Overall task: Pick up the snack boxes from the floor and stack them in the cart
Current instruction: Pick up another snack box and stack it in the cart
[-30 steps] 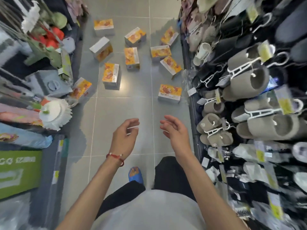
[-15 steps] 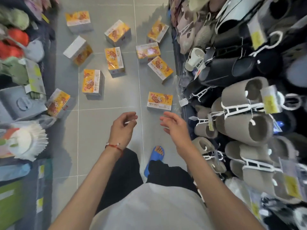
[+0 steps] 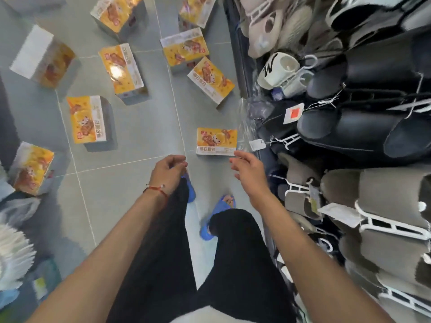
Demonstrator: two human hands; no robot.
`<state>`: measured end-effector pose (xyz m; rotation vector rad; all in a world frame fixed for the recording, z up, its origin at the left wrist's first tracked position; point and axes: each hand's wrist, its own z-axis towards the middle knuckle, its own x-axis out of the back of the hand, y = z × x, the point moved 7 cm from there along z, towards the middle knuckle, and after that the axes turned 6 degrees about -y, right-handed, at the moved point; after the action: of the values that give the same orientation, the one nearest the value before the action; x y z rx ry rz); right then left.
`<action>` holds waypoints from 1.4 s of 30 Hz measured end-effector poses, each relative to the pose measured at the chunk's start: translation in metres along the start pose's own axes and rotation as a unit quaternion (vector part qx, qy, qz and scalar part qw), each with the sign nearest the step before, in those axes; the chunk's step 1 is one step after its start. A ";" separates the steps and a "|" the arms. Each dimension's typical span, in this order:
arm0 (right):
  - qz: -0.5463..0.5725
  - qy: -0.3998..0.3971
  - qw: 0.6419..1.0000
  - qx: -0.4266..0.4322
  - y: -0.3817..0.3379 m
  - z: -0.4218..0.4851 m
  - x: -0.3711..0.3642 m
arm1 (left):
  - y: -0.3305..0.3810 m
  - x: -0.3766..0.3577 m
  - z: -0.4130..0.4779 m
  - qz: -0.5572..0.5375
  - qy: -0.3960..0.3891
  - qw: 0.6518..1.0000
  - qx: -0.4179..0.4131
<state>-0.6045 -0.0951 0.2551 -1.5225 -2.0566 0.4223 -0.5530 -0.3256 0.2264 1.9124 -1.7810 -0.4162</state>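
Several orange-and-yellow snack boxes lie scattered on the grey tiled floor. The nearest box (image 3: 216,141) lies flat just beyond my hands, close to the slipper rack. Others lie further off: one (image 3: 87,120) to the left, one (image 3: 121,69) in the middle, one (image 3: 211,80) by the rack, one (image 3: 31,167) at the far left. My left hand (image 3: 168,172), with a red bracelet at the wrist, hangs loosely curled and holds nothing. Just short of the nearest box's right corner, my right hand (image 3: 249,172) is held out with relaxed fingers, holding nothing. No cart is in view.
A rack of hanging slippers (image 3: 349,136) in grey, black and beige fills the right side, close to my right arm. Shelved goods and white packs (image 3: 14,250) line the left edge. My feet in blue sandals (image 3: 219,213) stand on the tiles between them.
I have stepped forward along the aisle, so the boxes are nearer and larger. Both hands have come closer to the nearest box and still hold nothing.
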 end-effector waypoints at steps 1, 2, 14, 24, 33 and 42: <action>-0.010 0.003 1.000 -0.008 0.002 0.017 -0.002 | -0.001 0.001 0.016 0.007 -0.002 1.000 0.008; -0.016 0.007 1.000 -0.014 0.005 0.034 -0.004 | -0.003 0.001 0.032 0.012 -0.003 1.000 0.017; -0.063 0.054 0.990 -0.114 0.093 0.246 -0.015 | -0.093 -0.033 0.223 0.086 -0.045 0.989 0.115; -0.159 0.055 0.979 -0.116 0.181 0.411 -0.027 | -0.156 -0.080 0.392 0.100 -0.011 0.986 0.136; -0.116 0.060 0.982 -0.133 0.233 0.511 -0.018 | -0.198 -0.127 0.516 -0.024 -0.040 0.987 0.156; -0.018 0.084 0.984 -0.155 0.229 0.494 -0.026 | -0.194 -0.149 0.517 -0.151 -0.086 0.970 0.172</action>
<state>-0.7128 -0.0158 -0.2736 -1.6300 -2.0829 -0.0462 -0.6815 -0.2471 -0.3258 2.4764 -1.7611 -0.4067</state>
